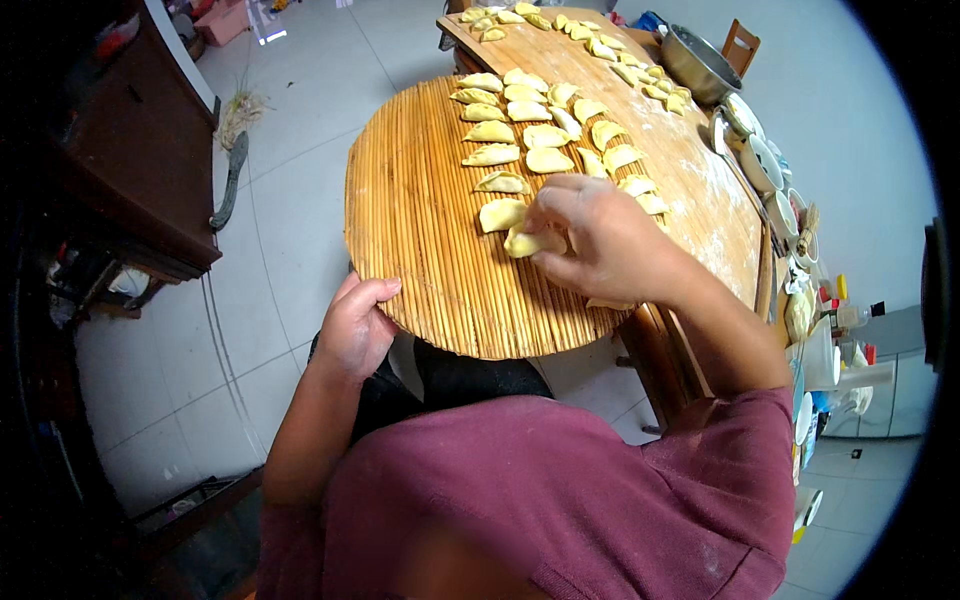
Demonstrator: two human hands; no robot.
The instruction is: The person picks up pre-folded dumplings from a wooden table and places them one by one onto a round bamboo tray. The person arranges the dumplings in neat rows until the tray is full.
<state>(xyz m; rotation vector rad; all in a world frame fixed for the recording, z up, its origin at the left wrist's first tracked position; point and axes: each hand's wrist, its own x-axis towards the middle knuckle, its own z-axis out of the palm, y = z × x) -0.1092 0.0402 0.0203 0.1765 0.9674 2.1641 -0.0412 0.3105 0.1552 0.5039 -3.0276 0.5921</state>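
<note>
A round tray of bound plant stalks (420, 225) extends over my lap, its far right part reaching over the table. My left hand (364, 322) grips its near left rim, thumb on top. With my right hand (600, 232) I pinch a pale yellow dumpling (523, 244) low over the tray, beside another dumpling (501, 215) at the near end of a row. Several folded dumplings (491, 154) lie in rows across the tray's middle and right. My right hand hides some of them, and whether the pinched one touches the tray I cannot tell.
A floured wooden board (705, 187) covers the table, with more dumplings (600, 49) along its far part. A steel pot (701, 64) and several bowls (761, 165) line its right side, near a rolling pin (764, 274). A dark cabinet (142, 150) stands left on the tiled floor.
</note>
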